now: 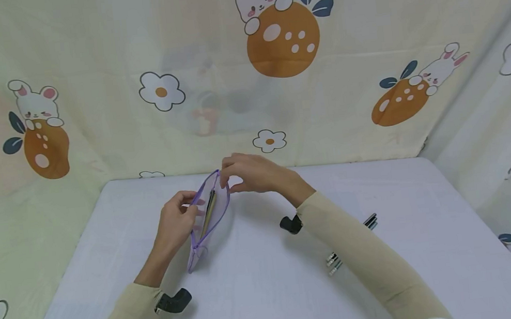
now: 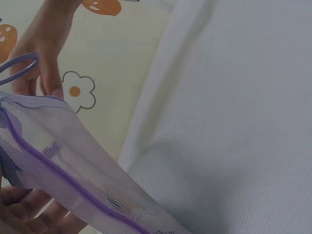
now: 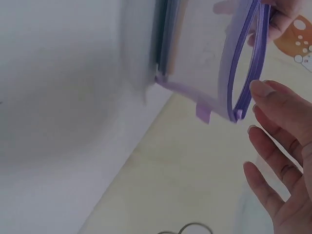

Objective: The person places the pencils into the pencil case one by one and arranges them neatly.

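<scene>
A see-through mesh zip pouch (image 1: 215,218) with purple edging is held up over the table, its zipped mouth gaping upward. Inside lie slim pens or pencils (image 1: 208,212), one dark and one yellowish; the mesh blurs them. My left hand (image 1: 178,222) grips the pouch's left side, thumb outside, with fingers showing through the mesh. At the far end of the mouth is my right hand (image 1: 253,172). In the right wrist view, the right thumb (image 3: 263,90) meets the purple rim while the other fingers spread loosely apart, pinching nothing.
Several pen-like sticks show on either side of my right sleeve, with near ends (image 1: 334,263) and far ends (image 1: 370,221); the sleeve hides the part between. A white cloth covers the table (image 1: 260,294). A curtain with rabbit prints (image 1: 103,92) hangs behind it.
</scene>
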Available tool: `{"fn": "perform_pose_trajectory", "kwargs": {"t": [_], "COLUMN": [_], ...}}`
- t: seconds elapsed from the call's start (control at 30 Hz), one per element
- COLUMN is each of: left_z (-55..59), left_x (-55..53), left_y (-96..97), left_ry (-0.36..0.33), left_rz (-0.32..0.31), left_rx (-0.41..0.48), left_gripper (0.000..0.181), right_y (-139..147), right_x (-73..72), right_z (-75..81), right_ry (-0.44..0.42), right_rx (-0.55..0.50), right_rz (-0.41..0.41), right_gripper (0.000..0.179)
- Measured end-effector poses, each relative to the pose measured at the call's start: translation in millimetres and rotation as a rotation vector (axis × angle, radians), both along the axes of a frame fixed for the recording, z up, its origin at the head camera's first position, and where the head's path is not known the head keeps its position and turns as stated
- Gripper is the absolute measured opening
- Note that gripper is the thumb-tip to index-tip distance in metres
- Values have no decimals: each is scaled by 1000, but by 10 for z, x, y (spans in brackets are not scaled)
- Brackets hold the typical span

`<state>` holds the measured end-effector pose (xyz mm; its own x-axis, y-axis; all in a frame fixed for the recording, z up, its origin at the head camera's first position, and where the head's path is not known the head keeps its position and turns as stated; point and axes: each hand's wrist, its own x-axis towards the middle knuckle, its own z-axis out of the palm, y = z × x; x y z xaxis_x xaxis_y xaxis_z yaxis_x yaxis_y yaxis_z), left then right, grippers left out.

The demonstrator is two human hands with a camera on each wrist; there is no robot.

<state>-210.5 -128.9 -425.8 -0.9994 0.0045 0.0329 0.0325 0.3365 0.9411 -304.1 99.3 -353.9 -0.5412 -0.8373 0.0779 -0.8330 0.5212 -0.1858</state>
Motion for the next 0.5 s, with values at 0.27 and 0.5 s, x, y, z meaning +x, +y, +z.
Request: {"fn": "perform_pose_trajectory", "kwargs": {"t": [0.27,0.5], "left_z": [-38,-34], "left_x": [-2,-5], "left_y": [-32,-23], "left_ry": [13,20], "left_rz": [5,-6], "left_rx": [5,3], "left_gripper": [35,33], "right_y": [393,829], "right_x": [53,72], "right_z": [1,-21], "right_ry": [-140,-293], "right_rx": [-7,-17], "right_rz": [-99,-129], "right_gripper": [17,20]}}
